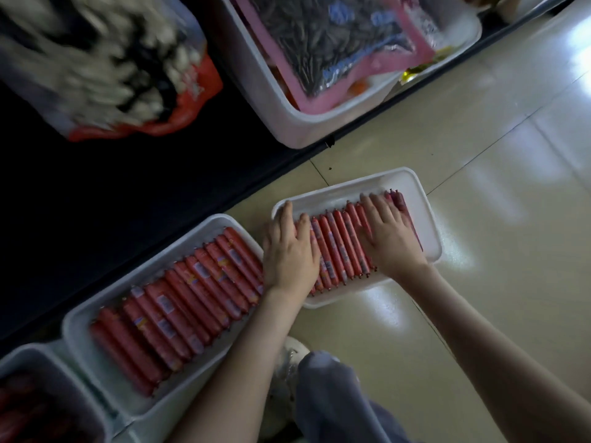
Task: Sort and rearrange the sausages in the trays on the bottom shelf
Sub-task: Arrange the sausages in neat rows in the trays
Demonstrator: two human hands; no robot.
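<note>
Both hands flat on the sausages

Left hand (289, 251) and right hand (388, 235), fingers straight and grasping nothing, press the sausages (339, 247) in the small tray (419, 199) on the floor, right of a fuller tray (80, 334).

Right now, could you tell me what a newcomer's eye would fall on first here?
Both hands draw the eye: the left hand and right hand lie flat on a row of thin red sausages in a white tray on the floor. Left of it, a bigger tray holds thicker sausages; above, a pink seed packet sits in a white bin.
</note>
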